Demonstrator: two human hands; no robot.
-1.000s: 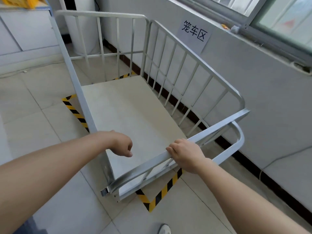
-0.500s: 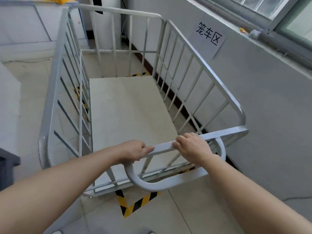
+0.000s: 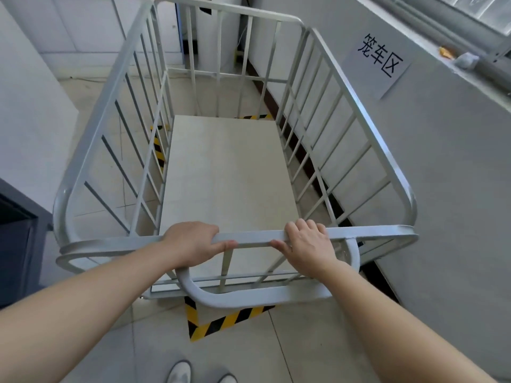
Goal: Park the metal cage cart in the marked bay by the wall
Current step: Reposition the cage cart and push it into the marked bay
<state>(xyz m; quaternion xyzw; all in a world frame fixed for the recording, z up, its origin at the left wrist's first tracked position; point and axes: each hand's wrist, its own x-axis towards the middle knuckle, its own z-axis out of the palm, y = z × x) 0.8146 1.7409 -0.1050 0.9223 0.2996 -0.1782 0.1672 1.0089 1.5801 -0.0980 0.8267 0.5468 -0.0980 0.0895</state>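
Final positioning step. Left hand (image 3: 190, 243) and right hand (image 3: 309, 244) on near top rail, fingers curled over it. Metal cage cart (image 3: 229, 172) inside hazard-tape bay (image 3: 221, 322), wall (image 3: 442, 189) at 3 o'clock, sign (image 3: 380, 58) at 1 o'clock. Next, probably: check alignment with tape, let go.

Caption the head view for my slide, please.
Both hands grip the cage cart over the striped bay.

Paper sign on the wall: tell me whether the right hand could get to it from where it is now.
Probably not without stepping forward: the right hand grips the near rail of the cage cart, and the paper sign hangs well beyond, past the cart's right side.
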